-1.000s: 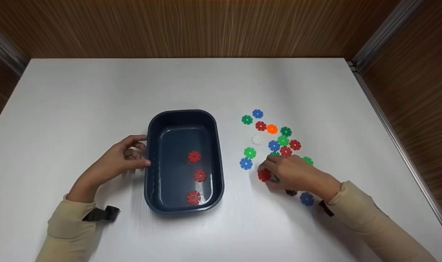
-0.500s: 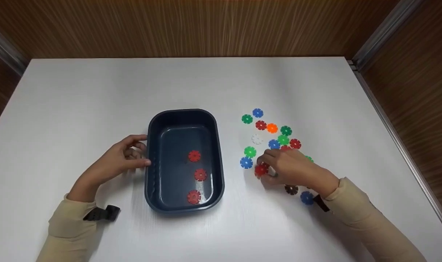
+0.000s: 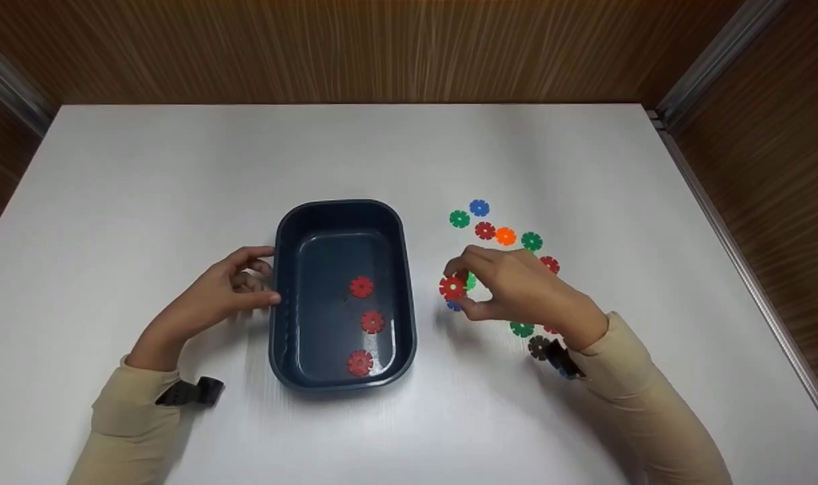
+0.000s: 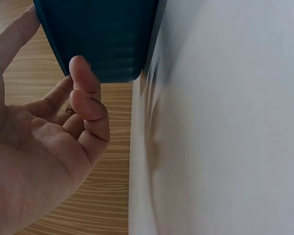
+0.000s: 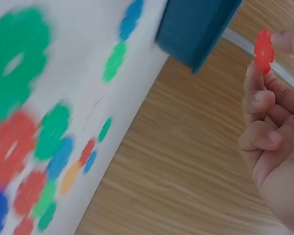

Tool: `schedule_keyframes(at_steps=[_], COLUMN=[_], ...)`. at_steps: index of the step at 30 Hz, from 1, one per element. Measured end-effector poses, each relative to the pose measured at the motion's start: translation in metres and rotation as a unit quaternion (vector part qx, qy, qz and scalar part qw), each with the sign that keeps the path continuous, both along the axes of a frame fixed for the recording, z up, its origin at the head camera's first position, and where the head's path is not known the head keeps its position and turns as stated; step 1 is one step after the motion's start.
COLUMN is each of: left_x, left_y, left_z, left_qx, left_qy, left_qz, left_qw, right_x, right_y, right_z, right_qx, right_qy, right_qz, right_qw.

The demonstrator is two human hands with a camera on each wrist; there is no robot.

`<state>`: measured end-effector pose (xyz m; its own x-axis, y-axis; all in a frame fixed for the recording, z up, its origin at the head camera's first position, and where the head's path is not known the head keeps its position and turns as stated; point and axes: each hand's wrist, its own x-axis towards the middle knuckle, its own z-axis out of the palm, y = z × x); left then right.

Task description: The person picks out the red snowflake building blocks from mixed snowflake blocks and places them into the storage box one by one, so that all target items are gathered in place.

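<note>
My right hand [image 3: 517, 279] pinches a red notched plastic building disc [image 3: 453, 287] between thumb and forefinger, just right of the dark blue tub [image 3: 410, 289]. The right wrist view shows this red disc [image 5: 263, 51] almost edge-on at the fingertips. My left hand [image 3: 230, 289] rests its spread thumb and forefinger against the tub's left side, and its other fingers are bent near the wall. Inside the tub lie three red discs, one near the middle [image 3: 362, 287], one below it [image 3: 372, 322] and one near the front [image 3: 360, 362].
Loose discs lie right of the tub, among them an orange one [image 3: 505, 236], a blue one [image 3: 480, 207] and a black one [image 3: 538, 347]. My right hand and forearm hide some. A wood-grain panel [image 3: 355, 54] borders the white table [image 3: 180, 162] at the back.
My right hand has lifted the red disc from the scattered discs and moved left and away from me toward the tub. My left hand and the tub have stayed in place.
</note>
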<state>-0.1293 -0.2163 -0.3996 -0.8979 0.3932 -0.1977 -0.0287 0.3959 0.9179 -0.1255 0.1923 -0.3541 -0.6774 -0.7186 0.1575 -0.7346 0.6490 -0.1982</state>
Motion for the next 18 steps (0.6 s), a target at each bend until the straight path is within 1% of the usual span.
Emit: schedule_keyframes(at_steps=[7,10,15,18], left_x=[0.002,0.002,0.001,0.001], left_y=[0.000,0.000,-0.001,-0.001], left_z=[-0.002,-0.002,-0.002,-0.002], left_qx=[-0.002,-0.002,0.002,-0.001], left_qy=[0.001,-0.001,0.002,0.005], left_qz=[0.000,-0.002,-0.005,-0.004], left_qw=[1.0000,1.0000,1.0000,1.0000], right_x=[-0.005,-0.008,-0.010,-0.011], right_y=[-0.035,-0.047,-0.065,-0.075], right_z=[-0.002,-0.004,-0.006,-0.008], right_qx=[-0.039,-0.063,-0.095,-0.104], right_qy=[-0.050,-0.064,-0.052,-0.053], right_qz=[0.022,0.032,0.054,0.064], right_qw=[0.9977,0.9954,0.9927,0.9911])
